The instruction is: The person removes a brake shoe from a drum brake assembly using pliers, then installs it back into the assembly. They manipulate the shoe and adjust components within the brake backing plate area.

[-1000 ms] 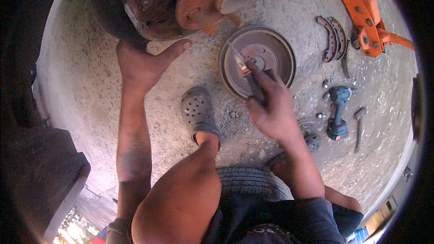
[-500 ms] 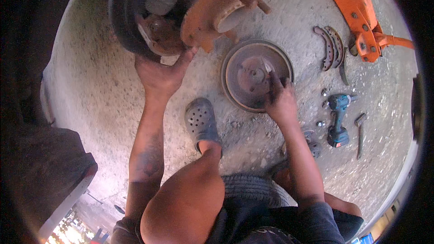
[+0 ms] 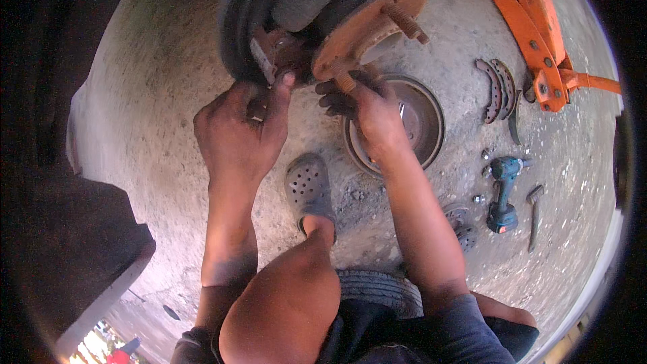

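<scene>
A rusty wheel hub (image 3: 367,30) with threaded studs stands out from a dark brake backing plate (image 3: 236,20) at the top. At the plate's lower edge my left hand (image 3: 239,125) has its fingers curled and its thumb raised against a rusty part (image 3: 280,50); what it pinches is hidden. My right hand (image 3: 374,114) is just below the hub, its blackened fingers bent near the lower stud. Anything in those fingers is too hidden to name. Beneath the right hand, a brake drum (image 3: 431,101) lies on the floor, with a small shiny thing (image 3: 402,109) inside.
Curved brake shoes (image 3: 495,91) lie to the right, close to an orange jack (image 3: 539,40). Below them are a teal cordless impact driver (image 3: 504,192), loose nuts (image 3: 478,199) and a hammer (image 3: 534,216). My clog-covered foot (image 3: 309,189) stands near the drum; a tyre (image 3: 381,290) is under me.
My right hand has left the drum and come up left to the hub. My left hand stays at the plate's edge with its thumb shifted. The view has turned slightly left.
</scene>
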`<state>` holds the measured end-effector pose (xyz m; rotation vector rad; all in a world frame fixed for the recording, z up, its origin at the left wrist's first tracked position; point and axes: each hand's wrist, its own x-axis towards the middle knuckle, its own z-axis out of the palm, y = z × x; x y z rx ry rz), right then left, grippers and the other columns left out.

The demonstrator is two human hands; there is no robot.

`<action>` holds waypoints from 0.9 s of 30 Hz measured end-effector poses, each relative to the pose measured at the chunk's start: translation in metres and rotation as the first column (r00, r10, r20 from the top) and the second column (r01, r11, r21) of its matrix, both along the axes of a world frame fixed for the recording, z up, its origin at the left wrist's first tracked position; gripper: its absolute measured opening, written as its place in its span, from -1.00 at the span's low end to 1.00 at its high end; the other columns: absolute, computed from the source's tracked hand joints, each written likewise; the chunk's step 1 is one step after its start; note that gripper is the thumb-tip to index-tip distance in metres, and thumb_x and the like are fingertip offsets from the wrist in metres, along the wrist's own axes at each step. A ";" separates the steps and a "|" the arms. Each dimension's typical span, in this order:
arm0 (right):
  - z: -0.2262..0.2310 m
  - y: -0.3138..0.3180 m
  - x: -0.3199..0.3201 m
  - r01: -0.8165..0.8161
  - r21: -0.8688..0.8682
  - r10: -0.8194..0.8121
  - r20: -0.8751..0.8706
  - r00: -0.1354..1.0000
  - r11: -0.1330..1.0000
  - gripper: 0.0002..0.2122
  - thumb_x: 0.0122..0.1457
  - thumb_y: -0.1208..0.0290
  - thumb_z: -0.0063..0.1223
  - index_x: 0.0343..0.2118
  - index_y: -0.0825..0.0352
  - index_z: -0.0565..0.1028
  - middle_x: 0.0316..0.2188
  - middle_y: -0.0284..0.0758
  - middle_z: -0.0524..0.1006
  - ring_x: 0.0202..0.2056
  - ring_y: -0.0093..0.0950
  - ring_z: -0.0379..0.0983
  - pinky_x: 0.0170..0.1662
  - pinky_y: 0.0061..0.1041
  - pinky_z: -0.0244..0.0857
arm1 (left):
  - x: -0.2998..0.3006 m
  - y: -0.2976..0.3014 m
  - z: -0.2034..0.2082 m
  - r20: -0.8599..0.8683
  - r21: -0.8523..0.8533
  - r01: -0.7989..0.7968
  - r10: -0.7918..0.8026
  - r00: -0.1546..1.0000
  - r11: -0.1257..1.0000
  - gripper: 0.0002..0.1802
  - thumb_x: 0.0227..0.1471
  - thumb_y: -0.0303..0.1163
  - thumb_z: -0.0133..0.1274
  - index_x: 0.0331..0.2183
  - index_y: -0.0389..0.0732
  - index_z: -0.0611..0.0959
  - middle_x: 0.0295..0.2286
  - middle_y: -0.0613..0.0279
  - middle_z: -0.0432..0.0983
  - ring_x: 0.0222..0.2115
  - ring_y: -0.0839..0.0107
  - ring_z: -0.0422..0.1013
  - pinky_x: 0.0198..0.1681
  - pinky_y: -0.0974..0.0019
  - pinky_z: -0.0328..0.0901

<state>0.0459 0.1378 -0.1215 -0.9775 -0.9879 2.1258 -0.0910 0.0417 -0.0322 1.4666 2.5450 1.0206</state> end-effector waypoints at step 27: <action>0.013 0.013 -0.014 0.043 -0.196 -0.072 -0.145 0.987 0.980 -0.60 0.22 0.60 -0.22 0.14 0.48 0.17 0.08 -0.08 0.34 0.06 -0.19 0.35 0.06 -0.10 0.38 | 0.004 0.011 0.025 -0.303 -0.315 -0.024 -0.076 0.950 0.949 -0.67 -0.03 -0.20 0.15 -0.54 -0.32 0.62 -0.56 -0.09 0.55 -0.50 -0.09 0.48 -0.36 0.01 0.34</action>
